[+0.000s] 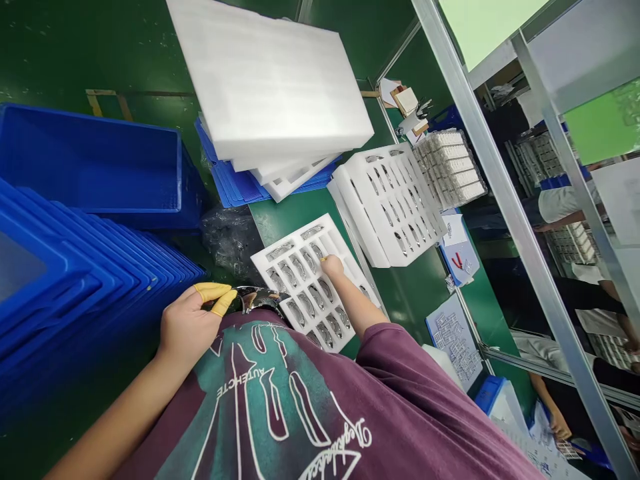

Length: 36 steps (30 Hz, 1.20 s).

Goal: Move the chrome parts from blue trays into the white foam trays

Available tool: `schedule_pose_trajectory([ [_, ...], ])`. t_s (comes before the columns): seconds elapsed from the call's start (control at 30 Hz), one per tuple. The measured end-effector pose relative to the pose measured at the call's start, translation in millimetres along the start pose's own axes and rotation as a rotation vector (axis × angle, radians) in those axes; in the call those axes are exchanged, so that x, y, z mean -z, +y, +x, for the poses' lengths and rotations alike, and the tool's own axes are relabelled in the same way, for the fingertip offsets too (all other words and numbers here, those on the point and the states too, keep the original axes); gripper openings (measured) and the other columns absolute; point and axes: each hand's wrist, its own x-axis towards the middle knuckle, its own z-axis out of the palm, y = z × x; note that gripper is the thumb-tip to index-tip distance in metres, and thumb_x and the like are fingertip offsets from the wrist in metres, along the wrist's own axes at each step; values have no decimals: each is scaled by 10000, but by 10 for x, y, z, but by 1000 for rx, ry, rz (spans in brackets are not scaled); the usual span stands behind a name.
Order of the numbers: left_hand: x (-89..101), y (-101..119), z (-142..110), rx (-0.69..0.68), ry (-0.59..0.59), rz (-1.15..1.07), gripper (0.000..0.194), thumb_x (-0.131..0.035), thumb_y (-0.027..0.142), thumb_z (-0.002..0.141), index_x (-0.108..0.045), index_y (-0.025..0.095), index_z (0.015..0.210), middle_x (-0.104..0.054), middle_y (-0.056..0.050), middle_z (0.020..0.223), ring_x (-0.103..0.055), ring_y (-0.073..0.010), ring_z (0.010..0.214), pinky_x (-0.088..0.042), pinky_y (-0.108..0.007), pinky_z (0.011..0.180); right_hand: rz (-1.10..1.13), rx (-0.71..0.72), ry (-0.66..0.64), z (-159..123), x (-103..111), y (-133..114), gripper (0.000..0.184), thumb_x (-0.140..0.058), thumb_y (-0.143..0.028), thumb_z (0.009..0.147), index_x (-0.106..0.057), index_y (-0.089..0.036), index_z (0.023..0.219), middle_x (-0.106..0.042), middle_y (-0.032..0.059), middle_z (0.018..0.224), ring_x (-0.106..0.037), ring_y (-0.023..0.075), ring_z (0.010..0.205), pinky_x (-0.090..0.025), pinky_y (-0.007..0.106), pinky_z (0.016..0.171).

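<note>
Foam tray (307,283) near bench edge (320,203)

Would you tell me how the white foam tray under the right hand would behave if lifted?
The white foam tray probably feels light for its size. Its many slots leave thin walls, so it may flex. Tilted, the curved metal pieces might slide out.

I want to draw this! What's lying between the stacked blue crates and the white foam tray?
In the head view, a crumpled dark plastic bag lies between the stacked blue crates and the white foam tray.
</note>
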Motion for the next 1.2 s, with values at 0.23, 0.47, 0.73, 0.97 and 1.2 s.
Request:
schedule_pose_trajectory([
  [0.23, -21, -6, 23, -83, 23, 23, 165, -617, 326, 815, -674, 196, 732, -693, -14, 761, -650, -157, 687, -556, -284, 659, -28, 27, 19, -1, -36, 66, 273, -454, -262, 894, -658, -151, 1037, -690, 135, 1042, -647, 211, 943, -414, 246, 704],
  [0.47, -37, -38, -2, -90, 22, 24, 147, -625, 317, 815, -670, 194, 748, -694, -12, 775, -650, -155, 693, -556, -285, 660, 43, 36, 33, -37, -95, 47, 269, -455, -252, 891, -659, -175, 1049, -705, 107, 991, -648, 201, 925, -423, 247, 737],
  [0.73, -115, -106, 52, -141, 31, 37, 151, -618, 324, 819, -673, 206, 744, -696, -19, 784, -651, -157, 714, -553, -297, 671, 510, 114, 62, -393, 319, -22, 374, -529, -343, 854, -639, -109, 1125, -686, 128, 1043, -630, 176, 845, -461, 260, 697],
  [0.97, -237, -143, 104, -219, 36, 97, 117, -632, 286, 812, -684, 203, 749, -694, -33, 797, -655, -155, 736, -550, -279, 669, 755, 667, -693, -1284, 500, -429, 346, -786, -439, 586, -727, -149, 765, -700, 37, 775, -604, 132, 701, -488, 270, 707],
  [1.2, -226, -135, 101, -284, -69, 53, 213, -651, 346, 806, -688, 216, 970, -708, -36, 899, -670, -170, 782, -572, -307, 760, 708, 716, -586, -1139, 290, -388, 143, -699, -287, 688, -686, -156, 744, -683, 25, 757, -601, 132, 718, -478, 287, 750],
])
